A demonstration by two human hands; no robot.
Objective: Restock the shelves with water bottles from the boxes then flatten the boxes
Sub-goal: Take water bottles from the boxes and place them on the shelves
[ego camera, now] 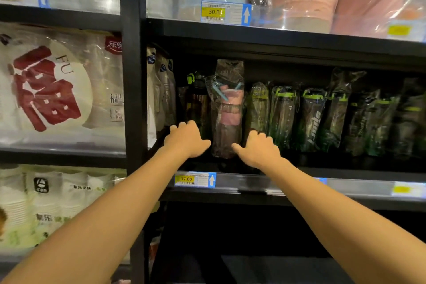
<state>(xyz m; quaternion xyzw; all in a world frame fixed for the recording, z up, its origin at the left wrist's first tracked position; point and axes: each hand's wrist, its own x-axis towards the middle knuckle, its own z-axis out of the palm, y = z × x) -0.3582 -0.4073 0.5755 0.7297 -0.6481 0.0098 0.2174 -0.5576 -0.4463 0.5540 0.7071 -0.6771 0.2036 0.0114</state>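
pink bottle (229, 110) already on shelf (345, 188); left hand (186, 139), right hand (259, 151) either side of it, fingers (182, 125) bent, can't tell grip. boxes unseen, so flattening probably left.

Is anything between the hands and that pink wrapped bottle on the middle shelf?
Nothing visible. The left hand sits just left of the pink bottle and the right hand just right, thumbs at its wrapper. Green-lidded bottles crowd close on the right.
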